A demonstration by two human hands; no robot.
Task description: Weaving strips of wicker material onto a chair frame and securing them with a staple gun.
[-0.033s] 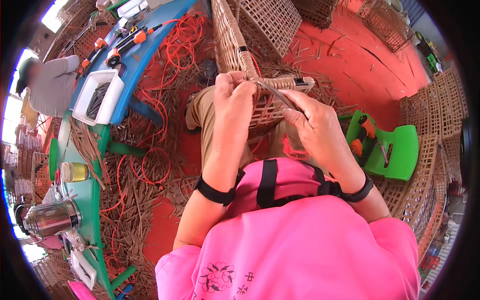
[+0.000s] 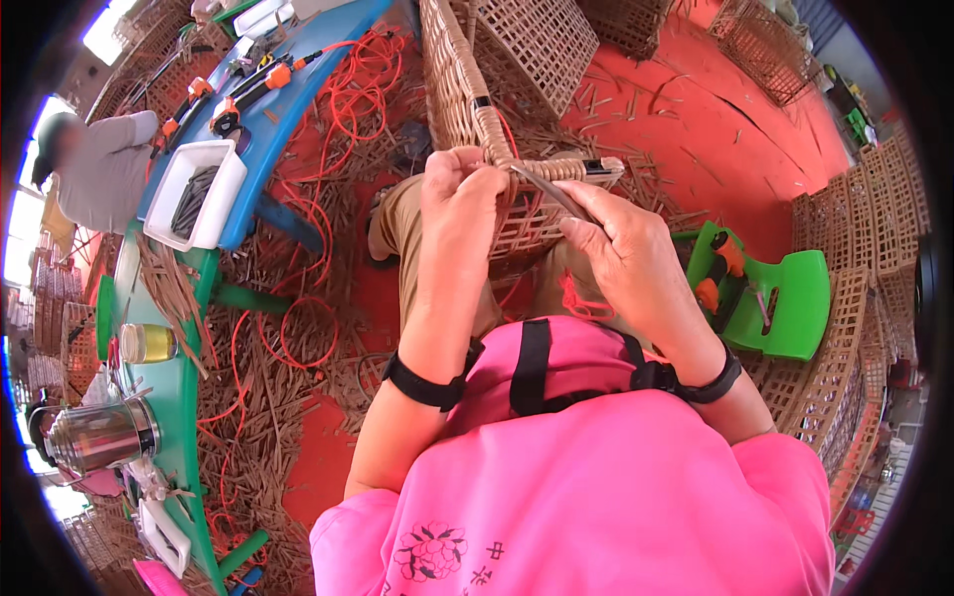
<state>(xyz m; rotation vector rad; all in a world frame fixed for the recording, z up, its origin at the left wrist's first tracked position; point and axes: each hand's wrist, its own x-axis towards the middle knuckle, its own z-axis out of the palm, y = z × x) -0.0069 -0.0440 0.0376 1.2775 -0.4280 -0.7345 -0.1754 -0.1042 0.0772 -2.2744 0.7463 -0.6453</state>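
Observation:
A woven wicker basket (image 2: 459, 99) stands between my knees, its wrapped rim running to a corner in front of my hands. My left hand (image 2: 459, 214) is closed in a pinch at that rim corner; its fingertips are partly hidden, and whether it grips the rim or a thin strand I cannot tell. My right hand (image 2: 626, 243) is closed on a narrow, flat, grey-brown strip (image 2: 553, 191). The strip's far tip touches the rim beside my left fingertips. Right of the corner, the wrapped rim (image 2: 556, 169) ends in a dark and pale bare section.
A blue table (image 2: 238, 194) at the left holds a white bin (image 2: 231, 179) and orange-black power tools (image 2: 227, 117). Below it, a green table (image 2: 184, 397) carries a jar and metal kettle. Another person (image 2: 99, 169) sits beyond. A green stool (image 2: 795, 298), wicker scraps and orange cords lie around.

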